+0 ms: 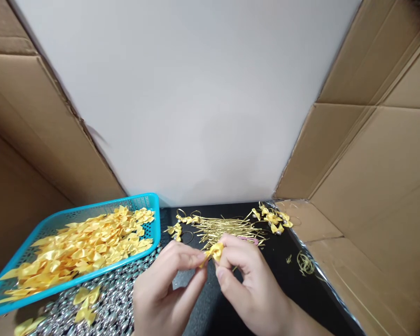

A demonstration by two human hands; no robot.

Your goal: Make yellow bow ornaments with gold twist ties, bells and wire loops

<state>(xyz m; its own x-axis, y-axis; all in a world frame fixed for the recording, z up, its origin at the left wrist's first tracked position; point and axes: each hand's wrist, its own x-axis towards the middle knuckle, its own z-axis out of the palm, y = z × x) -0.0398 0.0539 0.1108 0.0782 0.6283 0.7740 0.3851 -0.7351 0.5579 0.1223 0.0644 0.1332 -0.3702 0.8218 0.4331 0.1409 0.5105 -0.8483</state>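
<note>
Between my two hands is a small yellow ribbon bow (216, 252), held above the black tabletop. The fingertips of my left hand (173, 284) pinch its left tail. My right hand (250, 282) grips the other side between thumb and bent forefinger. Just behind the hands lies a bundle of gold twist ties (227, 228). Finished-looking bows with loops and silver beads (271, 218) lie at the right, and a few more bows (177, 229) lie left of the ties. My fingers partly hide the bow's middle.
A blue plastic basket (157, 224) heaped with yellow ribbon bows (98, 240) stands at the left. Silver beads (112, 298) spread below it, with loose bows (86, 305) on top. A tangle of gold cord (305, 263) lies right. Cardboard walls (371, 186) and a white panel (196, 93) enclose the table.
</note>
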